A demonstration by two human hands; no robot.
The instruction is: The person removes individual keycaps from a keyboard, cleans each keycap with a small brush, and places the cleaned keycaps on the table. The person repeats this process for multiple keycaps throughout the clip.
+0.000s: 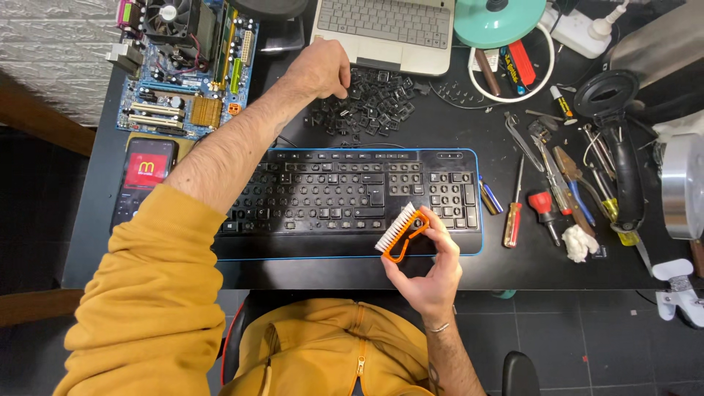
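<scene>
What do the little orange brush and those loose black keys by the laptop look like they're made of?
The orange brush in the right hand looks like moulded plastic, smooth and slightly glossy, with white bristles that are probably nylon. The loose keycaps under the left hand look like matte black plastic, matching the keyboard. Both are judged from sheen and shape only.

A bare motherboard (183, 66) lies far left beside a phone (144, 180); a laptop (383, 33) sits far centre; screwdrivers (513, 213) and pliers (572, 187) are scattered right on the worktop (506, 268).
</scene>
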